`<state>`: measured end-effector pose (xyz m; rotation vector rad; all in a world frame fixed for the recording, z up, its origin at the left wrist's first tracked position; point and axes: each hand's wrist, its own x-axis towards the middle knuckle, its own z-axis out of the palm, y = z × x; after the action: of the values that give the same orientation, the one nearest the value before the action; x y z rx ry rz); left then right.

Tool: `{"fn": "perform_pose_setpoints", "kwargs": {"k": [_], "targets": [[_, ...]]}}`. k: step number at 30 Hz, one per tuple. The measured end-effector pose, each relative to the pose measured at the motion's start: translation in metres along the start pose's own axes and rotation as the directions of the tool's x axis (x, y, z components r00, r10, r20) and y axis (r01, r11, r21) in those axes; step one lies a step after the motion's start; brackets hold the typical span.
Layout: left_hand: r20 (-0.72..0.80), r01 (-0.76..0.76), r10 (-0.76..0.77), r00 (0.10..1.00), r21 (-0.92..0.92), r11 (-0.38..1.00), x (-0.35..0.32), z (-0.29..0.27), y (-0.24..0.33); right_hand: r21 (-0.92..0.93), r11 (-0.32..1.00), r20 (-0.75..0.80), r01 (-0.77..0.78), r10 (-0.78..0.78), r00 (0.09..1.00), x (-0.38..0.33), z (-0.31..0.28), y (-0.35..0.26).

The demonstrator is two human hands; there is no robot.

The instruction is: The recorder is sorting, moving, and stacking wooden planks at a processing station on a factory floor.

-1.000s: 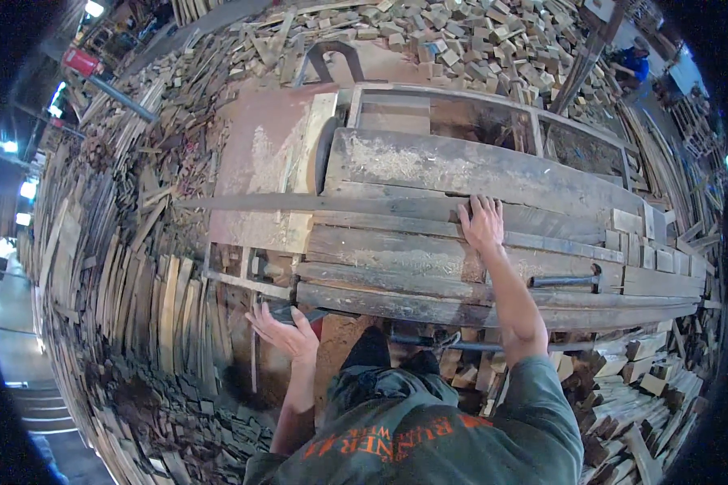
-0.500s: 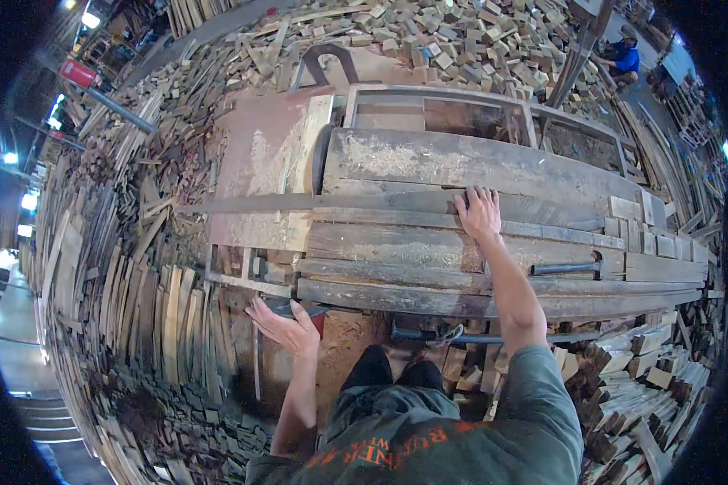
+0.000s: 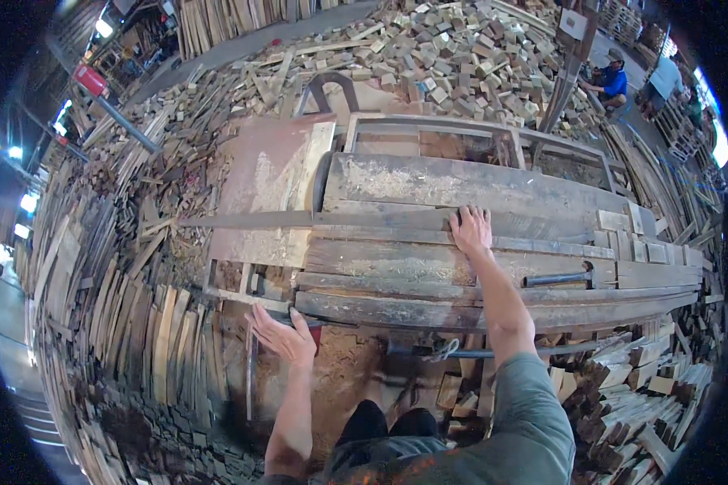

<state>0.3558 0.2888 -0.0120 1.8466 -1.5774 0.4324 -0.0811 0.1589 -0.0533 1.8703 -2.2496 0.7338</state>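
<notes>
A hammer (image 3: pixel 560 279) lies on the planks (image 3: pixel 429 267), right of the right hand (image 3: pixel 471 229).

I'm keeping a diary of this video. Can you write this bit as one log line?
left hand: open, at workbench front edge | right hand: flat on long plank | hammer: lying untouched on planks

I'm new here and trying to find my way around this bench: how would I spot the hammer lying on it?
Start at the long wooden workbench amid the heaps of scrap wood, where the right hand presses flat on the planks. Look right along the boards, past that hand. The hammer lies on its side there, a dark metal bar among pale grey planks.
</notes>
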Motion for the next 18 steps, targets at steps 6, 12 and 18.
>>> {"fn": "perform_pose_setpoints", "kwargs": {"k": [6, 12, 18], "targets": [[0.035, -0.004, 0.004, 0.999, -0.006, 1.000, 0.004, -0.003, 0.003, 0.001, 0.999, 0.091, -0.034, 0.033, 0.995, 0.003, -0.005, -0.001], [0.027, -0.014, 0.015, 1.000, -0.038, 0.999, 0.009, -0.005, 0.004, 0.027, 1.000, 0.044, -0.005, 0.003, 0.999, 0.007, 0.001, 0.003], [0.057, 0.015, -0.014, 0.998, -0.019, 1.000, 0.007, -0.004, 0.008, 0.039, 0.999, 0.110, -0.023, 0.019, 0.994, 0.007, -0.001, 0.004]]}}
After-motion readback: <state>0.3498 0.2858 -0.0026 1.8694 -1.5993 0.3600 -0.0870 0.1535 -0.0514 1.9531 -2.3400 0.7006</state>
